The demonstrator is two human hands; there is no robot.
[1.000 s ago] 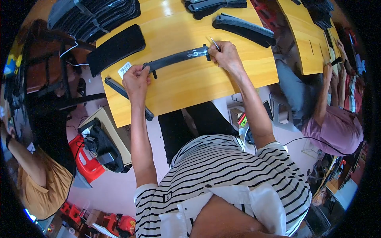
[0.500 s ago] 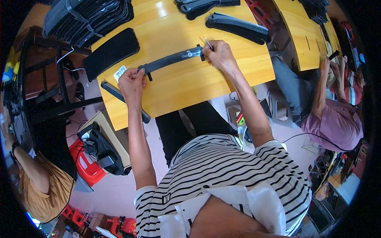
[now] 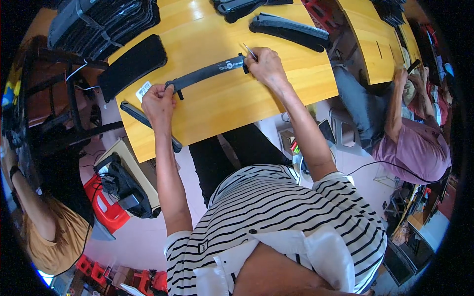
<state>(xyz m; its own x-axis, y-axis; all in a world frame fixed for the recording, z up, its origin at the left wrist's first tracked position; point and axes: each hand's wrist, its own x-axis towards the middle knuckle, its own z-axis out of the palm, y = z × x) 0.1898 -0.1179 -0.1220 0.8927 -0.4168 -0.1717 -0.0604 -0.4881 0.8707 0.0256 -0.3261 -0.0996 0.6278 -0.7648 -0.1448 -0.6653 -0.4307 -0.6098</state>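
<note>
A long dark curved strip (image 3: 207, 72) with a small white mark lies across the yellow wooden table (image 3: 232, 106). My left hand (image 3: 158, 101) pinches its left end near a small white label (image 3: 143, 90). At the strip's right end sits my right hand (image 3: 265, 65), which also grips a thin metal tool (image 3: 249, 51) pointing up and left. Both hands rest on the tabletop.
A black curved pad (image 3: 131, 65) lies left of the strip, a narrow dark bar (image 3: 148, 123) along the table's left edge, and more dark curved parts (image 3: 289, 29) at the far side. Stacked black parts (image 3: 103, 19) sit upper left. Other people sit at right (image 3: 410, 143) and lower left (image 3: 44, 222).
The view has shifted slightly; both hands keep hold of the strip's ends in nearly the same pose on the table.
</note>
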